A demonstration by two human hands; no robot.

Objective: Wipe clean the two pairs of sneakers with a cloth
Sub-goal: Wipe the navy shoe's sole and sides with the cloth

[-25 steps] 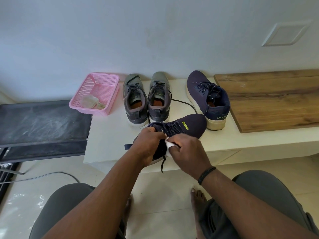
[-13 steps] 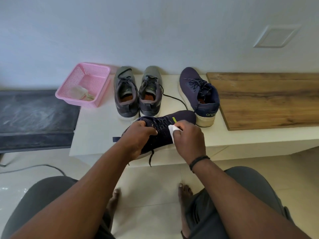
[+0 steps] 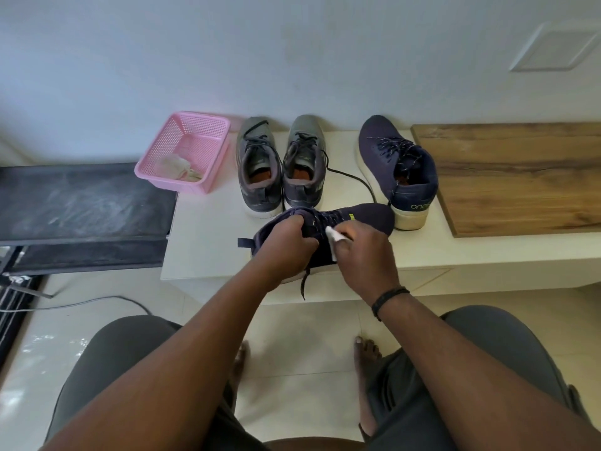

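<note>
white desk (image 3: 208, 236) against wall: pink basket (image 3: 185, 151) at left rear, grey sneaker pair (image 3: 281, 164) beside it, navy sneaker (image 3: 395, 167) upright to the right, second navy sneaker (image 3: 357, 216) near front edge, wooden board (image 3: 520, 177) on right end

Four sneakers: two grey (image 3: 260, 167) (image 3: 304, 164), two navy (image 3: 395, 164) (image 3: 357, 216); one pink basket (image 3: 198, 125); one white cloth (image 3: 335, 237)
</note>
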